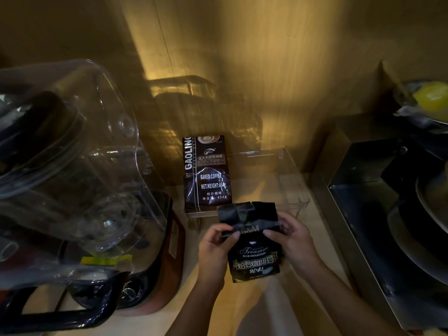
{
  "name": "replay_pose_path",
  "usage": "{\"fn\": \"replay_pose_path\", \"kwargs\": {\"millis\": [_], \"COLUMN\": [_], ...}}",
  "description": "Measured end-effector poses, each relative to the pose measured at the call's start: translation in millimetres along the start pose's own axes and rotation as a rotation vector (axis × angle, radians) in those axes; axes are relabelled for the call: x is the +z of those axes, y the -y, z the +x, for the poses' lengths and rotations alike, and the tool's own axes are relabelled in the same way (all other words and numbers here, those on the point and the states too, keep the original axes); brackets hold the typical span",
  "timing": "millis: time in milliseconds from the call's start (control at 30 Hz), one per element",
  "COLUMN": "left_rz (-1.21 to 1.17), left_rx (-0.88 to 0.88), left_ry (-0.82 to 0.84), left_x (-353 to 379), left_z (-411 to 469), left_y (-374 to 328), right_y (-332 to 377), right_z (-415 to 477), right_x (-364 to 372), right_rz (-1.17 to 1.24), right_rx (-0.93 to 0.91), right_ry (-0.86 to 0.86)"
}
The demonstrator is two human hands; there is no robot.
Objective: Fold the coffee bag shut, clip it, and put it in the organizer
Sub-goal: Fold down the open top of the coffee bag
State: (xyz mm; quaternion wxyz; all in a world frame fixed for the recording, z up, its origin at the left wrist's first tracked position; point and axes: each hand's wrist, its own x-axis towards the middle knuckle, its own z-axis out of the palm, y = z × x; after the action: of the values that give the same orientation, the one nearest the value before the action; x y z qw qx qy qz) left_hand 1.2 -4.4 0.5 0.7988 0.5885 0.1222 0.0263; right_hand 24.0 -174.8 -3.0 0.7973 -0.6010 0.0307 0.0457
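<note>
both hands, left [216,241] and right [288,235], are pinching the bag [253,243] below its crinkly, floppy top; best gripping there.

Held bag [254,246] before organizer [294,187]; second bag [207,173] inside, left

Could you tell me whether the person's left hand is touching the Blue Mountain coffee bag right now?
Touching. The head view shows the left hand pinching the left edge of the Blue Mountain coffee bag just below its folded top.
</note>
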Motion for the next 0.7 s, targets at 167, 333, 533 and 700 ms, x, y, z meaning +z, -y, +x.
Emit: {"fn": "replay_pose_path", "kwargs": {"millis": [167, 333, 533, 700], "left_rz": [0.079, 0.145, 0.218, 0.275], "left_rx": [-0.064, -0.042, 0.011, 0.000], "left_ry": [0.025, -0.025, -0.042, 0.034], "left_x": [0, 0, 2, -1], "left_z": [1, 4, 4, 5], "left_y": [-1, -1, -3, -7], "right_y": [-10, -16, -11, 3], "right_z": [1, 9, 13, 10], "right_x": [-3, -9, -7, -5], "right_rz": [-0.064, -0.195, -0.194, -0.219], "right_rx": [-0.077, -0.055, -0.039, -0.072], "right_ry": [-0.026, -0.015, -0.042, -0.030]}}
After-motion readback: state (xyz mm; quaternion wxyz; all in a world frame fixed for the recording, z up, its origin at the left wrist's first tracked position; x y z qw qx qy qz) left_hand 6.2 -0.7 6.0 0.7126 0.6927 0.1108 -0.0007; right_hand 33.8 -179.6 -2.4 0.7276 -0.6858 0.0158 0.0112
